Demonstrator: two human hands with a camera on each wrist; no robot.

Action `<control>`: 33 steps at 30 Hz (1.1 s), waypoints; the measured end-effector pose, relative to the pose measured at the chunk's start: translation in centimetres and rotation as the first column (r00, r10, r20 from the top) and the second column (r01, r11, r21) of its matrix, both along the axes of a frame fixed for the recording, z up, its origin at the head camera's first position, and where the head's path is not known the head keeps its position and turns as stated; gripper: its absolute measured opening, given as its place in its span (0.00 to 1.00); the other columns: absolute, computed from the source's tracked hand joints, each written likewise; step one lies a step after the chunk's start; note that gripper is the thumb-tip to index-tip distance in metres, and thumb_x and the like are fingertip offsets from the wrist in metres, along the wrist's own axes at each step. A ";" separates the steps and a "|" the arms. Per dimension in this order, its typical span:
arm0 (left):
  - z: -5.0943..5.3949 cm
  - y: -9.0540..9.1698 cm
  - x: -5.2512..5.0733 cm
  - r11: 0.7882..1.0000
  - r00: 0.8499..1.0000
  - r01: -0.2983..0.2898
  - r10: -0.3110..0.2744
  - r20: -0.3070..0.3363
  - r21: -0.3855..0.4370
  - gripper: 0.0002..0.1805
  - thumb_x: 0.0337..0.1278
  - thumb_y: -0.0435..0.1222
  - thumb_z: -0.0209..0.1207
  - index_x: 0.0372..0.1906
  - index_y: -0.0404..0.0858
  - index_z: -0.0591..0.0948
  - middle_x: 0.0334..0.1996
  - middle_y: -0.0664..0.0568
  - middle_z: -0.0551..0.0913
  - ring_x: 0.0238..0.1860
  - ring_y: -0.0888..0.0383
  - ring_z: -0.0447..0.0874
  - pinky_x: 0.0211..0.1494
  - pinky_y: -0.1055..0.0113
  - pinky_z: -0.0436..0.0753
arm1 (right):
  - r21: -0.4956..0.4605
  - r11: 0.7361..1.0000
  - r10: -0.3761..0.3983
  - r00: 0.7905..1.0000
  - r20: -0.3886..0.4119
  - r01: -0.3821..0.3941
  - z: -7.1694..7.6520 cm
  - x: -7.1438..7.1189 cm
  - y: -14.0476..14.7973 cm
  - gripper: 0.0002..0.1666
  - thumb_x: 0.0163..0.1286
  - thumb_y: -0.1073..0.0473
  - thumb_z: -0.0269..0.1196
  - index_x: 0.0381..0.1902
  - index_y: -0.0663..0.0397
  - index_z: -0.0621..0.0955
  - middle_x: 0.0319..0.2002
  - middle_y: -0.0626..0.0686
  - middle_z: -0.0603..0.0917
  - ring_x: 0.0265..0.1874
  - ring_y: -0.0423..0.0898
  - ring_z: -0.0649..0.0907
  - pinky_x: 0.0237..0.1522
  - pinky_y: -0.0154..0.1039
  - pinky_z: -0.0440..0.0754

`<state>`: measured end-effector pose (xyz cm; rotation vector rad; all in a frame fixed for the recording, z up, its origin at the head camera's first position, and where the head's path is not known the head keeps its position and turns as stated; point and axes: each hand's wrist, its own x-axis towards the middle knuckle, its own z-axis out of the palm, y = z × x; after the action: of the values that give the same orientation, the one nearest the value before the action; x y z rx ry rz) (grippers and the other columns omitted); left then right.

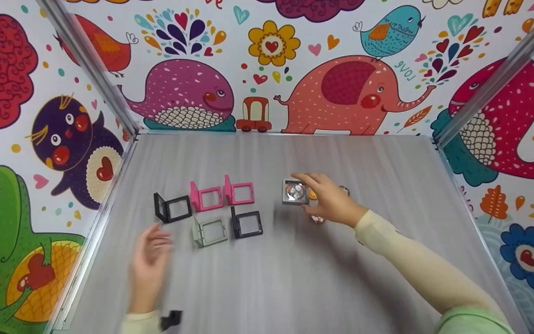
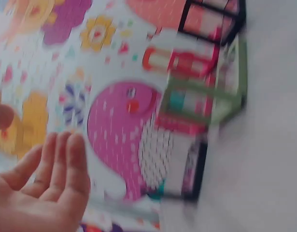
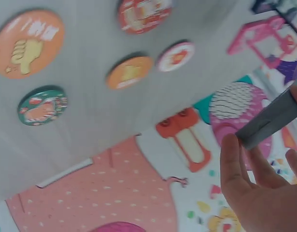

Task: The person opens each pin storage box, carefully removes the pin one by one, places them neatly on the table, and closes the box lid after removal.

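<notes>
My right hand (image 1: 334,198) grips a square grey display frame (image 1: 294,191) by its edges, and a round patterned piece shows inside it. In the right wrist view, fingertips and thumb pinch the same grey frame (image 3: 271,121), seen edge-on. Round badges lie under and around this hand, among them an orange badge (image 3: 27,44), a green one (image 3: 43,105) and a red one (image 3: 144,13). My left hand (image 1: 151,264), blurred, holds nothing. Its fingers are relaxed in the left wrist view, and a black frame (image 1: 179,208) standing half-unfolded is nearest to it.
Left of centre on the grey table (image 1: 267,287) stand more unfolded square frames: two pink, including one pink frame (image 1: 240,192), a green frame (image 1: 212,232) and a second black frame (image 1: 248,224). Cartoon-printed walls (image 1: 267,93) enclose the back and sides.
</notes>
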<state>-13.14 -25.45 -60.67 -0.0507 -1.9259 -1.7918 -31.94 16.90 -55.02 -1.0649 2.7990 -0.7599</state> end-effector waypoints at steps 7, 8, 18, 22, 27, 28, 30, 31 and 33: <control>1.4 11.7 -3.1 0.880 0.968 0.249 -0.212 0.136 -0.405 0.46 0.64 0.45 0.77 0.81 0.40 0.68 0.70 0.47 0.74 0.62 0.48 0.79 0.57 0.57 0.87 | -0.061 0.983 0.172 0.983 -0.063 -0.176 1.7 5.9 -2.7 0.58 0.61 0.63 0.82 0.84 0.41 0.67 0.72 0.55 0.75 0.69 0.53 0.77 0.63 0.53 0.84; 1.5 12.7 -3.4 0.858 0.962 0.273 -0.235 0.140 -0.436 0.48 0.63 0.48 0.78 0.82 0.41 0.67 0.72 0.48 0.72 0.65 0.49 0.77 0.57 0.56 0.87 | -0.065 0.976 0.201 0.976 -0.081 -0.207 1.8 6.6 -2.9 0.57 0.61 0.62 0.82 0.84 0.41 0.67 0.73 0.55 0.75 0.69 0.53 0.77 0.64 0.52 0.84; 2.8 15.4 -4.5 0.867 0.954 0.296 -0.290 0.077 -0.401 0.46 0.52 0.51 0.83 0.74 0.43 0.78 0.68 0.60 0.78 0.69 0.57 0.73 0.67 0.50 0.80 | -0.571 0.818 0.220 0.954 0.202 -0.068 0.6 9.9 -1.9 0.50 0.74 0.67 0.71 0.86 0.50 0.60 0.75 0.63 0.72 0.66 0.58 0.80 0.61 0.54 0.86; 3.1 16.4 -4.5 0.887 0.945 0.326 -0.312 0.094 -0.328 0.45 0.53 0.55 0.82 0.73 0.44 0.79 0.68 0.63 0.78 0.69 0.56 0.72 0.69 0.46 0.78 | -0.772 0.498 0.407 0.680 0.609 0.394 -1.4 11.6 -2.0 0.33 0.87 0.63 0.53 0.83 0.41 0.60 0.71 0.64 0.74 0.61 0.60 0.83 0.62 0.59 0.84; 2.9 17.5 -4.5 0.864 0.906 0.423 -0.395 0.151 -0.274 0.43 0.55 0.56 0.80 0.73 0.47 0.78 0.68 0.63 0.76 0.69 0.56 0.71 0.71 0.46 0.76 | -0.702 0.233 0.715 0.371 0.593 0.673 -3.6 14.1 -2.9 0.25 0.91 0.57 0.41 0.80 0.41 0.66 0.69 0.63 0.77 0.57 0.56 0.85 0.66 0.59 0.81; 2.8 17.7 -4.5 0.859 0.898 0.438 -0.408 0.161 -0.266 0.42 0.56 0.56 0.80 0.73 0.48 0.78 0.68 0.63 0.76 0.69 0.56 0.71 0.72 0.45 0.75 | -0.702 0.194 0.754 0.354 0.554 0.685 -3.9 14.4 -3.0 0.26 0.91 0.56 0.40 0.81 0.41 0.66 0.70 0.64 0.77 0.57 0.56 0.85 0.66 0.58 0.81; 2.7 17.9 -4.5 0.847 0.885 0.465 -0.432 0.174 -0.257 0.41 0.57 0.55 0.79 0.73 0.51 0.78 0.68 0.62 0.76 0.69 0.56 0.71 0.72 0.43 0.74 | -0.698 0.121 0.807 0.339 0.483 0.706 -4.3 14.9 -3.1 0.27 0.90 0.57 0.39 0.81 0.43 0.67 0.70 0.65 0.76 0.58 0.57 0.85 0.67 0.57 0.80; 2.6 18.0 -4.5 0.839 0.878 0.477 -0.444 0.178 -0.262 0.40 0.58 0.55 0.79 0.73 0.52 0.77 0.67 0.62 0.76 0.69 0.56 0.71 0.72 0.43 0.74 | -0.694 0.091 0.822 0.340 0.457 0.714 -4.4 15.0 -3.2 0.27 0.90 0.58 0.39 0.80 0.44 0.67 0.71 0.66 0.76 0.58 0.57 0.85 0.66 0.56 0.81; 2.6 18.2 -4.6 0.820 0.865 0.501 -0.467 0.183 -0.276 0.39 0.59 0.54 0.78 0.74 0.52 0.77 0.67 0.62 0.76 0.69 0.56 0.71 0.72 0.42 0.73 | -0.677 0.052 0.835 0.340 0.432 0.734 -4.6 15.3 -3.1 0.26 0.89 0.59 0.41 0.79 0.44 0.68 0.72 0.65 0.74 0.62 0.58 0.83 0.65 0.54 0.82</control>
<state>-17.70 -7.26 -58.10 -0.6236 -2.4264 -1.7864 -16.68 13.80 -59.65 -0.2179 0.5320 -2.4518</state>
